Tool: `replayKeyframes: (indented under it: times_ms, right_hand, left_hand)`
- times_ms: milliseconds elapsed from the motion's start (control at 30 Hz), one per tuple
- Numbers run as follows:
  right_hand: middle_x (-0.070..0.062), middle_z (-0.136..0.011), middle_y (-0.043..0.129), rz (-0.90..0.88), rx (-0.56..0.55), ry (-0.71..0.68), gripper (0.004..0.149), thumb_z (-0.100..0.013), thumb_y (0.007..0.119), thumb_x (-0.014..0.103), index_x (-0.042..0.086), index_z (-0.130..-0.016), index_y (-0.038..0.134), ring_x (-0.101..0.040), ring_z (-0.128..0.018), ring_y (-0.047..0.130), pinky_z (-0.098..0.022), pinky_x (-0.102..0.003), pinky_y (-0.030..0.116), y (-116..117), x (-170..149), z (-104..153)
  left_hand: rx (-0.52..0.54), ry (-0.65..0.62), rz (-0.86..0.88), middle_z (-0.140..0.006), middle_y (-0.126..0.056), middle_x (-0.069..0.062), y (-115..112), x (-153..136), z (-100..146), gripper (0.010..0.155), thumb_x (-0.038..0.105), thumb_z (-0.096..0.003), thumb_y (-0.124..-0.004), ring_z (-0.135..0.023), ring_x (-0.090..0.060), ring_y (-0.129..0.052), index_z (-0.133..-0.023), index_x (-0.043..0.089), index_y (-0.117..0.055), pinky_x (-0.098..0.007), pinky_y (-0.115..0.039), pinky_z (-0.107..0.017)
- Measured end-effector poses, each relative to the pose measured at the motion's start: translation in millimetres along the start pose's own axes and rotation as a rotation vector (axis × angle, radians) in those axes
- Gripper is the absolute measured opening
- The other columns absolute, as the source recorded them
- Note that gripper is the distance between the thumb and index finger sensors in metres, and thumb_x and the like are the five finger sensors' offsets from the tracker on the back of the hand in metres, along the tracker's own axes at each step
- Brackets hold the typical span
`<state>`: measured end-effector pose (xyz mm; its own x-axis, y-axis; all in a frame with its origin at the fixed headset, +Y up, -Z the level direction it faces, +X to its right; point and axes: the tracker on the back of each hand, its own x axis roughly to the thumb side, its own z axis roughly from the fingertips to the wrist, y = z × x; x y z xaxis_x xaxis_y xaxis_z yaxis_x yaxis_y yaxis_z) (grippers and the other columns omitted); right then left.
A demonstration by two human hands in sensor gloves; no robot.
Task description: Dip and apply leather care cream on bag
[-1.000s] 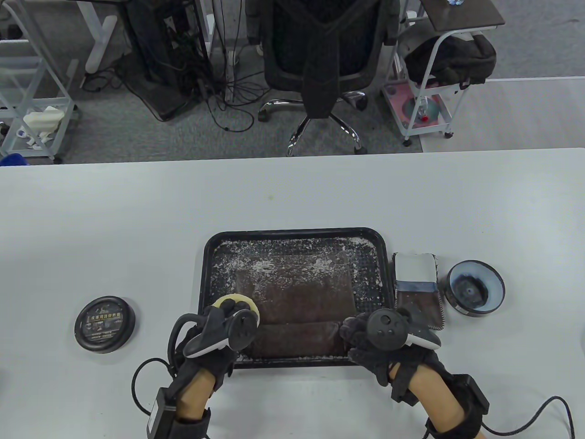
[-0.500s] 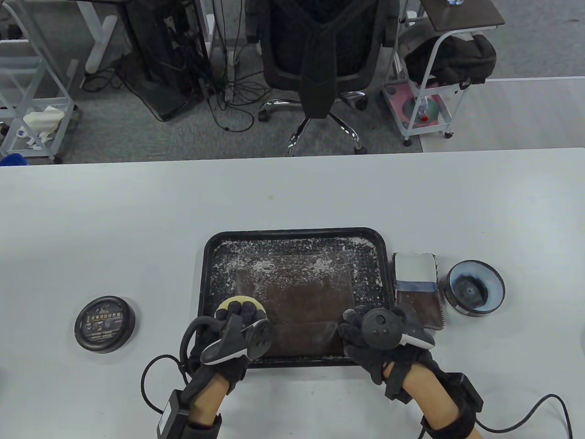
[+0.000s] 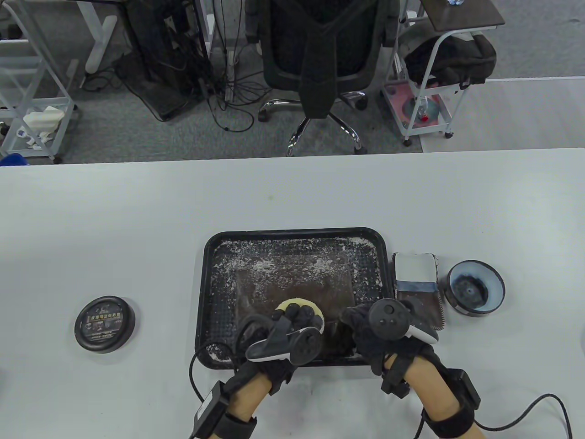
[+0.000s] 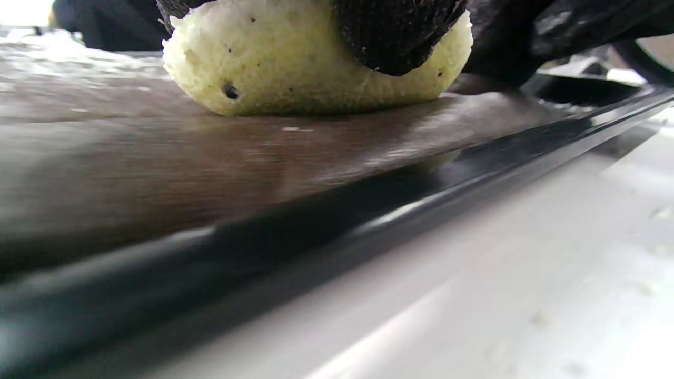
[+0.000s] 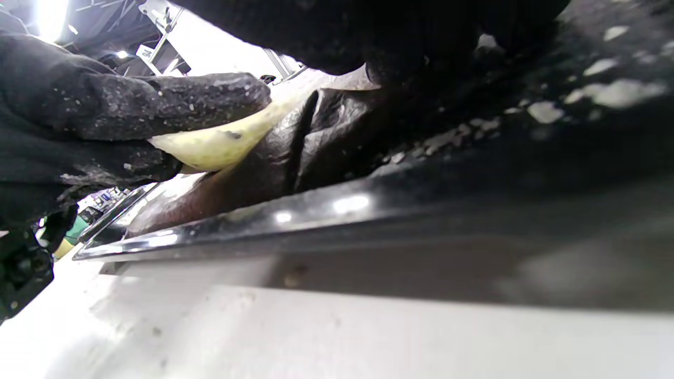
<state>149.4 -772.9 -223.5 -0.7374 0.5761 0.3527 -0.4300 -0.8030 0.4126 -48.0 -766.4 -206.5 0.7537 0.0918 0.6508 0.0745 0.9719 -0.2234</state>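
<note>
Now our left hand has slid the yellow sponge rightward along the brown leather bag, from the bag's near-left corner a second ago to just beside our right hand. Its fingers curl over the sponge and press it flat onto the leather, as the left wrist view shows plainly. Our right hand has barely shifted; it rests at the bag's near-right corner inside the black tray, and seems to be pinning the folded leather down, though we cannot tell from these views whether its fingers grip the bag or only press on it. We judge this one wiping stroke across the near edge is finished, so the cream is being spread rather than picked up. The open cream tin sits well to the right, its lid well to the left.
</note>
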Motion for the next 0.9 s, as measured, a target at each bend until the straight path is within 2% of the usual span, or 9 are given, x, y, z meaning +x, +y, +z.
replayKeyframes:
  times_ms: [233,367,567,900]
  right_hand:
    - [-0.035,-0.098,0.065,-0.047,-0.007,0.007,0.059,-0.05,0.073,0.006,-0.004,-0.103,0.05,-0.058,-0.091,0.059,-0.062,-0.063,0.058,-2,-4,-1]
    - [-0.033,-0.098,0.066,-0.043,-0.007,0.009,0.064,-0.05,0.073,0.005,-0.005,-0.104,0.042,-0.057,-0.091,0.059,-0.062,-0.062,0.058,-2,-4,-1]
    - [-0.029,-0.098,0.067,-0.069,-0.014,0.021,0.065,-0.049,0.073,0.003,-0.005,-0.104,0.039,-0.054,-0.092,0.06,-0.063,-0.059,0.058,-3,-10,1]
    - [-0.022,-0.099,0.07,0.051,-0.009,0.043,0.064,-0.049,0.074,0.003,0.0,-0.105,0.044,-0.048,-0.093,0.062,-0.064,-0.055,0.062,0,-4,2]
  left_hand:
    - [0.041,-0.046,0.027,-0.109,-0.059,-0.011,0,13,-9,0.059,0.022,-0.047,-0.074,-0.099,-0.038,-0.068,-0.104,0.028,-0.062,-0.052,-0.066,-0.069]
    - [0.096,-0.1,0.131,-0.109,-0.059,-0.011,-1,18,-9,0.058,0.021,-0.0473,-0.074,-0.099,-0.038,-0.068,-0.104,0.028,-0.062,-0.052,-0.065,-0.069]
    - [0.1,-0.161,0.028,-0.11,-0.057,-0.008,-2,40,-12,0.058,0.022,-0.0471,-0.074,-0.1,-0.037,-0.065,-0.103,0.03,-0.062,-0.052,-0.063,-0.07]
    - [0.043,-0.228,0.001,-0.11,-0.058,-0.002,-4,41,0,0.057,0.021,-0.0461,-0.076,-0.103,-0.031,-0.059,-0.1,0.035,-0.066,-0.05,-0.057,-0.073]
